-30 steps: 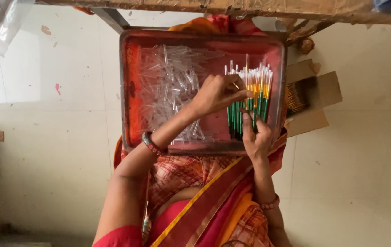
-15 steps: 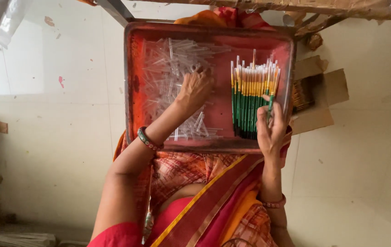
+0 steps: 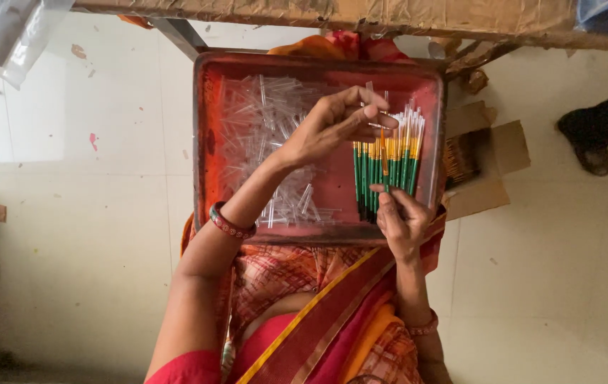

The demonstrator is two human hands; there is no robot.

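Note:
A red metal tray (image 3: 208, 149) rests on my lap. Its left half holds a heap of several clear plastic tubes (image 3: 254, 128). Its right side holds a row of paint brushes (image 3: 396, 160) with green handles and yellow-orange bands. My right hand (image 3: 400, 220) grips the lower end of one green brush (image 3: 385, 160) and holds it upright. My left hand (image 3: 332, 124) reaches across the tray and pinches a clear tube (image 3: 378, 112) at that brush's tip.
An open cardboard box (image 3: 485, 160) lies on the pale floor to the right of the tray. A taped brown bench edge (image 3: 332, 14) runs along the top. Another person's dark shoe (image 3: 592, 153) stands at the far right. A plastic bag (image 3: 12, 32) hangs top left.
My left hand moved from the tube heap to the right with a clear tube, up to the brush tip. My right hand has lifted one brush out of the row.

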